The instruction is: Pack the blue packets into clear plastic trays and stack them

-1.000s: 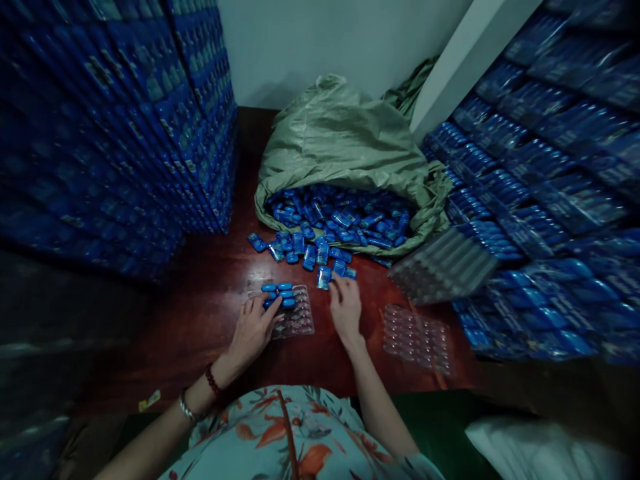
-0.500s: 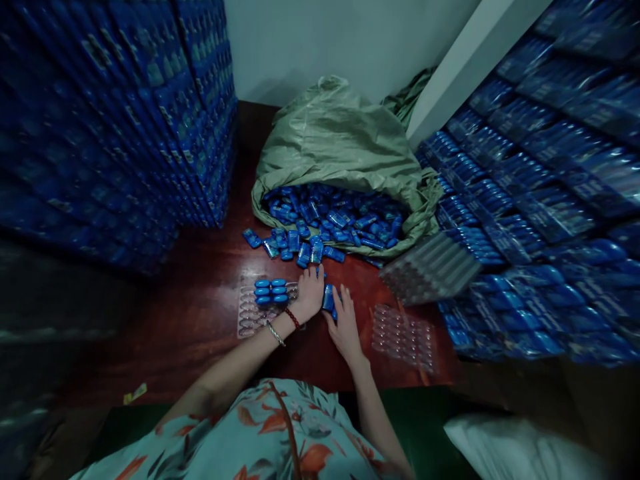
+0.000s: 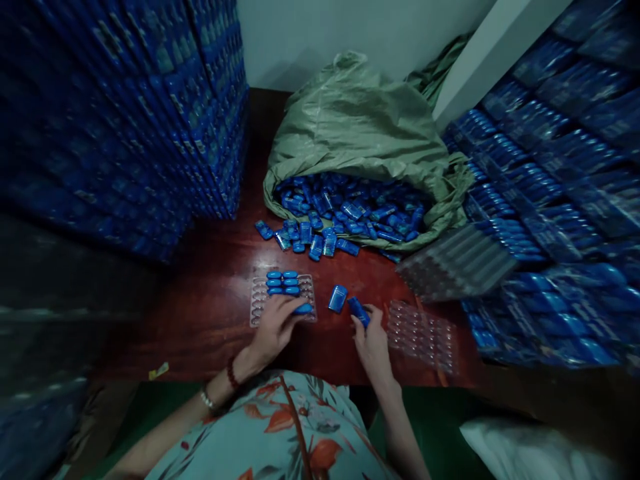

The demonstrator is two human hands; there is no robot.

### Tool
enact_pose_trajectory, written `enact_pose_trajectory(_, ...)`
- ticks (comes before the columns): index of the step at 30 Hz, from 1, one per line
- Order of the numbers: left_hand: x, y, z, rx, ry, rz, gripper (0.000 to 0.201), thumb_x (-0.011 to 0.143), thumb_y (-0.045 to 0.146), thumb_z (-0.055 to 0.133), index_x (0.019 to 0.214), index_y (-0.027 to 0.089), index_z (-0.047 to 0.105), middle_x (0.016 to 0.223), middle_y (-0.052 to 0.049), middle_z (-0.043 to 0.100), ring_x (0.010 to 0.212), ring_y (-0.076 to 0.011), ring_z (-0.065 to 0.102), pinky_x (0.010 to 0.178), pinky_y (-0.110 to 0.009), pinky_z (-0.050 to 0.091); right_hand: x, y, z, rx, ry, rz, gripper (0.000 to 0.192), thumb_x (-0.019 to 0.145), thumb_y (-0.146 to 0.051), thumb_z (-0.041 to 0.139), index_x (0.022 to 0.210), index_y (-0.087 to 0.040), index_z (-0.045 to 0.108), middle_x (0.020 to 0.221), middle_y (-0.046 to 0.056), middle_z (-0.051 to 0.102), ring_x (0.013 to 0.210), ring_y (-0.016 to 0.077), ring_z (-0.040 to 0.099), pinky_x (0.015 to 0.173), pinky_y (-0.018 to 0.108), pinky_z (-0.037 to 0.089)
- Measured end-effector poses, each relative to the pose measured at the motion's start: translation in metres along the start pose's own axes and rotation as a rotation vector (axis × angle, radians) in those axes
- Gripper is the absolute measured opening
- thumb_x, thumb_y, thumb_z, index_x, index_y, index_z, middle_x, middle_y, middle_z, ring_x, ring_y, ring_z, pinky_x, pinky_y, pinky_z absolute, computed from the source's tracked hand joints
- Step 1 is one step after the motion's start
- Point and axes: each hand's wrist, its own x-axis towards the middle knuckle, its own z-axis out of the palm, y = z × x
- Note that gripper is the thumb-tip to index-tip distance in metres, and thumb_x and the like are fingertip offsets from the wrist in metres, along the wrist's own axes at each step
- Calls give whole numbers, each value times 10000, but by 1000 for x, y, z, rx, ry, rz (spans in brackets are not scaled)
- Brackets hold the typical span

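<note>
My left hand (image 3: 274, 328) pinches a small blue pack (image 3: 302, 309) over the near side of a clear plastic tray (image 3: 255, 313). Several like packs stand on edge in two columns in that tray, towards its far side. Between thumb and fingers, my right hand (image 3: 374, 341) grips another blue pack (image 3: 359, 311), held tilted just above the table. A loose blue pack (image 3: 337, 299) lies flat on the red-brown table (image 3: 200, 313) between the hands. What is printed on the packs is too small to read.
A green woven sack (image 3: 360, 120) spills blue packs onto the table at the back. To the right are a second clear tray (image 3: 423, 337) and a stack of nested trays (image 3: 457, 263). Filled blue packages are piled high at left (image 3: 200, 120) and right (image 3: 560, 187).
My left hand has moved left and nearer, from the loose packs to the tray, with a blue pack in it. My right hand has lifted a pack and drawn slightly right. The view has shifted.
</note>
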Motion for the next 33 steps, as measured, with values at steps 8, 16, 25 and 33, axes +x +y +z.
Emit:
enact_pose_trajectory(8, -32, -44, -36, 82, 207, -178, 150, 894, 240, 507, 1015, 179, 572, 921, -56, 629, 840, -160, 604, 768, -297, 512, 10, -59, 45, 92, -205, -483, 279, 912, -169, 356, 1172, -186, 458, 1063, 100, 580, 972, 195, 586, 831, 334, 490)
enact_pose_trajectory(16, -26, -58, -30, 294, -35, 121, 316, 917, 92, 331, 1144, 149, 545, 950, -106, 595, 858, -165, 572, 731, -283, 511, 26, -63, 53, -301, -271, -784, 331, 854, -39, 398, 1137, -144, 532, 957, 111, 588, 891, 216, 563, 718, 321, 497)
enact_pose_trajectory(25, -5, -52, -38, 450, -338, 130, 289, 897, 86, 367, 1103, 158, 555, 973, -105, 578, 897, -195, 547, 786, -352, 504, 29, -114, 61, -632, -394, -792, 231, 851, -64, 459, 1004, -182, 585, 913, 105, 592, 853, 228, 553, 637, 312, 481)
enact_pose_trajectory(33, -16, -55, -41, 514, -176, 174, 309, 901, 140, 408, 1159, 188, 571, 1088, -140, 566, 935, -225, 535, 774, -383, 486, 23, -78, 68, -410, -244, -809, 399, 857, -67, 442, 1215, -213, 543, 1021, 107, 600, 893, 198, 596, 724, 304, 525)
